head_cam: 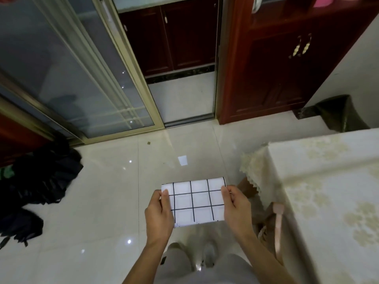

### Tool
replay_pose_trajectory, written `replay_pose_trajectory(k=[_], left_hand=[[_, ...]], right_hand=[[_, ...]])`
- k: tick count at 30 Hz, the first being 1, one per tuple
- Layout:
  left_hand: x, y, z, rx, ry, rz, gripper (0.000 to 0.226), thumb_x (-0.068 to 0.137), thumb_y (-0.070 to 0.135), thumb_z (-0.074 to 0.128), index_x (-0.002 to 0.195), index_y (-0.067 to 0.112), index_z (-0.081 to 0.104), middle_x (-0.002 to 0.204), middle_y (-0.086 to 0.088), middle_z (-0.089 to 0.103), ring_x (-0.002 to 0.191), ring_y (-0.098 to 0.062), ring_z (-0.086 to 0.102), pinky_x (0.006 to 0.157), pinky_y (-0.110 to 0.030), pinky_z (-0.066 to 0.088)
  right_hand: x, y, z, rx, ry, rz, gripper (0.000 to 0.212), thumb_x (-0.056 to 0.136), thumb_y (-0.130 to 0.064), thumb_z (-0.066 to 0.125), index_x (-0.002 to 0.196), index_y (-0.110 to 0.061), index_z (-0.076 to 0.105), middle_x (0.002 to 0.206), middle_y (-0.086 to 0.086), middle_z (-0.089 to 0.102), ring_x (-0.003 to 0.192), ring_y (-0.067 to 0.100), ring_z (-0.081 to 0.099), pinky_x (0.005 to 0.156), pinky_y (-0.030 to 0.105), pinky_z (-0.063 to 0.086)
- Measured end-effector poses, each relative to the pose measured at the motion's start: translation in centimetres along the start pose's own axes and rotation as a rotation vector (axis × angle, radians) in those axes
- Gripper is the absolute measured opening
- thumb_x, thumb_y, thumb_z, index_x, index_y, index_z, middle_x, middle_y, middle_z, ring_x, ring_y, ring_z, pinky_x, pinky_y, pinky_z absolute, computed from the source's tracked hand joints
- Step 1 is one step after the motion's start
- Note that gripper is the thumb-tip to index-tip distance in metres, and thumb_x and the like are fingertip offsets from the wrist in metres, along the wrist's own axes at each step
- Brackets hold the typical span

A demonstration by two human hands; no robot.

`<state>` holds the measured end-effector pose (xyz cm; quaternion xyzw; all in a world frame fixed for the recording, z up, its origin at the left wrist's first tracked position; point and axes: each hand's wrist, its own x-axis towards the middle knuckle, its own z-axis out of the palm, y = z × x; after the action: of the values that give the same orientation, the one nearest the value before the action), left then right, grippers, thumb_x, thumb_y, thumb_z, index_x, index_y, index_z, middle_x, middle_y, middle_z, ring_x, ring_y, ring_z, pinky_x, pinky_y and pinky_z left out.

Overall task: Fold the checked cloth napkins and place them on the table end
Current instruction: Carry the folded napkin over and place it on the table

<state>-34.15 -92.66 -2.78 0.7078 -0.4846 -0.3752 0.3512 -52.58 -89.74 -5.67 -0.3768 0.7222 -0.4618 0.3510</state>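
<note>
Both hands are gripping the folded checked napkin point(194, 201) in mid-air: left hand point(159, 215) is pinching its left edge, right hand point(235, 208) is pinching its right edge. Napkin is stretching flat between them; table point(328, 181) is sitting off right of right hand.

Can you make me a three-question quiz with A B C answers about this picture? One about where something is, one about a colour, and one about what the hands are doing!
1. Where is the table?
A. To the person's right
B. To the person's left
C. Behind the glass door

2. What colour are the napkin lines?
A. Red
B. Black
C. Green

3. How is the napkin held?
A. Lying on the floor
B. By one hand only
C. By both hands, folded

Answers:
1 A, the table fills the right side of the view.
2 B, black lines cross white cloth.
3 C, the left hand and right hand each grip a side.
</note>
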Motion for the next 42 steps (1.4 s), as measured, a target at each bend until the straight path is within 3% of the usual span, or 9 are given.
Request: replay_pose_trajectory(k=[7, 10, 21, 24, 26, 28, 33, 38, 42], left_hand=[[8.2, 3.2, 5.2, 0.046, -0.092, 0.042, 0.031, 0.104, 0.03, 0.042, 0.082, 0.014, 0.054, 0.071, -0.001, 0.061, 0.063, -0.006, 0.057, 0.052, -0.015, 0.044], [12.3, 4.6, 7.4, 0.049, -0.14, 0.067, 0.029, 0.104, 0.032, 0.041, 0.083, 0.017, 0.054, 0.073, -0.001, 0.062, 0.068, -0.014, 0.061, 0.054, -0.019, 0.047], [33.6, 14.0, 16.2, 0.053, -0.337, 0.227, 0.031, 0.105, 0.023, 0.043, 0.076, 0.013, 0.048, 0.062, 0.001, 0.051, 0.058, 0.0, 0.054, 0.049, -0.014, 0.04], [37.5, 15.9, 18.5, 0.083, -0.405, 0.296, 0.029, 0.104, 0.028, 0.043, 0.083, 0.012, 0.054, 0.068, -0.003, 0.056, 0.066, -0.009, 0.057, 0.053, -0.021, 0.043], [39.3, 17.0, 20.3, 0.088, -0.46, 0.309, 0.029, 0.104, 0.03, 0.042, 0.087, 0.01, 0.056, 0.071, -0.005, 0.059, 0.071, -0.012, 0.058, 0.056, -0.024, 0.045], [40.5, 18.3, 22.1, 0.085, -0.503, 0.321, 0.029, 0.104, 0.03, 0.042, 0.088, 0.011, 0.056, 0.073, -0.004, 0.06, 0.07, -0.007, 0.058, 0.057, -0.024, 0.046], [42.9, 21.6, 27.0, 0.136, -0.607, 0.398, 0.027, 0.104, 0.023, 0.043, 0.078, 0.017, 0.048, 0.065, 0.002, 0.052, 0.063, 0.005, 0.056, 0.051, -0.014, 0.042], [45.0, 25.0, 33.7, 0.182, -0.699, 0.462, 0.027, 0.102, 0.03, 0.042, 0.087, 0.011, 0.054, 0.072, 0.007, 0.057, 0.072, 0.009, 0.06, 0.053, -0.009, 0.044], [45.9, 29.1, 40.5, 0.197, -0.737, 0.536, 0.023, 0.103, 0.022, 0.045, 0.087, 0.008, 0.053, 0.071, 0.008, 0.055, 0.071, 0.013, 0.057, 0.055, -0.006, 0.042]], right_hand=[[8.3, -0.9, 0.2, -0.034, 0.064, 0.076, 0.024, 0.102, -0.025, 0.053, 0.08, -0.016, 0.059, 0.067, -0.008, 0.059, 0.065, 0.002, 0.054, 0.059, 0.017, 0.041], [12.3, -1.5, 0.8, -0.05, 0.108, 0.096, 0.023, 0.102, -0.026, 0.051, 0.084, -0.016, 0.06, 0.073, -0.004, 0.064, 0.071, 0.005, 0.058, 0.06, 0.019, 0.044], [31.5, -6.8, 4.5, -0.084, 0.333, 0.189, 0.025, 0.102, -0.029, 0.052, 0.083, -0.016, 0.063, 0.065, -0.003, 0.062, 0.059, 0.013, 0.057, 0.053, 0.022, 0.043], [34.8, -7.6, 4.8, -0.04, 0.405, 0.26, 0.034, 0.101, -0.038, 0.052, 0.078, -0.015, 0.06, 0.062, -0.004, 0.06, 0.058, 0.014, 0.054, 0.053, 0.028, 0.044], [36.5, -8.0, 4.4, -0.012, 0.467, 0.273, 0.038, 0.095, -0.045, 0.049, 0.075, -0.015, 0.058, 0.06, -0.005, 0.058, 0.054, 0.008, 0.049, 0.052, 0.023, 0.041], [38.2, -8.1, 3.7, 0.003, 0.516, 0.278, 0.036, 0.097, -0.04, 0.052, 0.075, -0.012, 0.058, 0.066, 0.0, 0.061, 0.06, 0.009, 0.051, 0.056, 0.018, 0.039], [41.8, -7.7, 1.8, 0.017, 0.59, 0.346, 0.031, 0.101, -0.029, 0.055, 0.073, -0.015, 0.059, 0.069, 0.002, 0.063, 0.064, 0.003, 0.054, 0.058, 0.015, 0.04], [46.6, -6.1, -1.3, 0.062, 0.669, 0.392, 0.028, 0.102, -0.025, 0.054, 0.077, -0.014, 0.061, 0.073, 0.003, 0.064, 0.068, 0.004, 0.055, 0.057, 0.014, 0.04], [51.6, -4.9, -5.4, 0.113, 0.741, 0.396, 0.027, 0.102, -0.023, 0.053, 0.08, -0.011, 0.062, 0.074, 0.003, 0.065, 0.068, 0.005, 0.055, 0.058, 0.013, 0.04]])
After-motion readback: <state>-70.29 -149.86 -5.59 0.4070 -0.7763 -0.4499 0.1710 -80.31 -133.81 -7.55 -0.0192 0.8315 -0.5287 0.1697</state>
